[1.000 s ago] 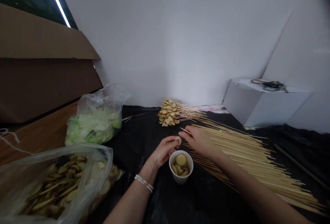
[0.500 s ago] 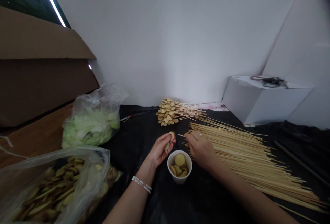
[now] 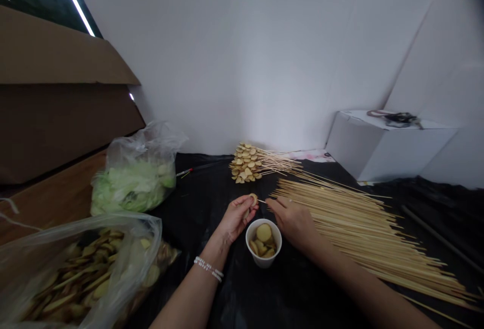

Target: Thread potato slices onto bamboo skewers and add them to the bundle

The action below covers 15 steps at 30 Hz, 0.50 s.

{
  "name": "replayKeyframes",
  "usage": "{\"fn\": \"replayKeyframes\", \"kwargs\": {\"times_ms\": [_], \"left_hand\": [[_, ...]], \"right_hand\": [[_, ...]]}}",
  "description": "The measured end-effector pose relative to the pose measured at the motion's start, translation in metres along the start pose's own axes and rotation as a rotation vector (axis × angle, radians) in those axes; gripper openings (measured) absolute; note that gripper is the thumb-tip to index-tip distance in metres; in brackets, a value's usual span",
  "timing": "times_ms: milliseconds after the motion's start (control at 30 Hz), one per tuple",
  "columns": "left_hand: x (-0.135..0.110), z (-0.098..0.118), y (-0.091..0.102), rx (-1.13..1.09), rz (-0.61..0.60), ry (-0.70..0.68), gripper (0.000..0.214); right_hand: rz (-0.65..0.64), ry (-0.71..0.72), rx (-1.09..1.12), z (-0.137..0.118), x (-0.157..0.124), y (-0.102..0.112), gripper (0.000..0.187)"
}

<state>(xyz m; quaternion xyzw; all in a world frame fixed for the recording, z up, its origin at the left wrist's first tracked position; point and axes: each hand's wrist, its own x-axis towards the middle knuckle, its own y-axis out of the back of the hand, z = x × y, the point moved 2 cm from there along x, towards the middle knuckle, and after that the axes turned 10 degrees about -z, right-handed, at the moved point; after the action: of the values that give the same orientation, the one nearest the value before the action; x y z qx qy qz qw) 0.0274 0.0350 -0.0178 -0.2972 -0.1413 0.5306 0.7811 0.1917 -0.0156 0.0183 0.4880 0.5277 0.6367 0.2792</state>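
Note:
My left hand (image 3: 239, 216) pinches a potato slice (image 3: 253, 199) between thumb and fingers, with a second pale slice partly hidden in the palm. Across from it, my right hand (image 3: 293, 220) is closed on a thin wooden skewer (image 3: 262, 201), whose tip points left and meets the edge of the slice, as far as I can see. Below and between both hands stands a white paper cup (image 3: 263, 262) with several potato slices (image 3: 263, 233) in it. Behind the hands lies a pile of skewered potato slices (image 3: 245, 162), their sticks pointing right.
Many loose skewers (image 3: 363, 228) cover the right side of the black sheet (image 3: 242, 293). At left sit an open plastic bag of potato slices (image 3: 86, 273) and a bag of chopped greens (image 3: 132, 185). A white box (image 3: 401, 150) stands back right, a cardboard box (image 3: 64, 117) far left.
My right hand has moved left with the skewer, bringing its tip from a small gap away up to the potato slice. My left hand has stayed nearly in place.

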Motion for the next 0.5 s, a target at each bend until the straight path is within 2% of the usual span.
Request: {"fn": "replayKeyframes", "kwargs": {"times_ms": [500], "left_hand": [[0.0008, -0.0015, -0.0013, 0.163, 0.036, -0.064, 0.030]], "right_hand": [[-0.173, -0.054, -0.058, -0.0042, 0.0003, 0.0093, 0.028]]}}
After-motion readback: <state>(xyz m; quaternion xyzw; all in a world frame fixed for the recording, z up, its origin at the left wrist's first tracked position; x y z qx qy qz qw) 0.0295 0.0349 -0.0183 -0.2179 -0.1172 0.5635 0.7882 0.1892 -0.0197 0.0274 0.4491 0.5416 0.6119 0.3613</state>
